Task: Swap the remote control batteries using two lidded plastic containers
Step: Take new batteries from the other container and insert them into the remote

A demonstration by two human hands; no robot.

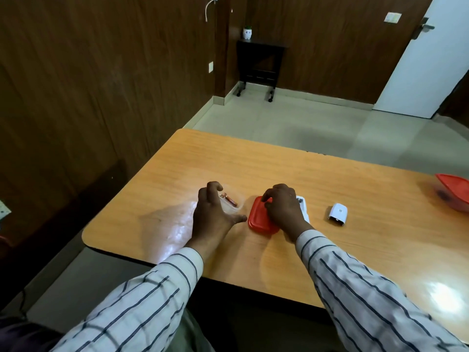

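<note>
My left hand (pixel 213 212) curls around a small clear plastic container (pixel 232 208) that stands open on the wooden table (pixel 330 174). Copper-coloured batteries (pixel 228 199) lie inside it. Right beside it, the container's red lid (pixel 258 221) lies flat on the table, and my right hand (pixel 281 207) rests on it with the fingers gripping its far edge. The white remote (pixel 304 208) lies just behind my right hand, mostly hidden. Its white battery cover (pixel 337 212) lies apart, further right.
A second clear container with a red lid (pixel 454 194) sits at the table's right edge. The table's left edge is close to my left hand. Beyond the table are a tiled floor, wood-panelled walls and a small dark side table (pixel 258 62).
</note>
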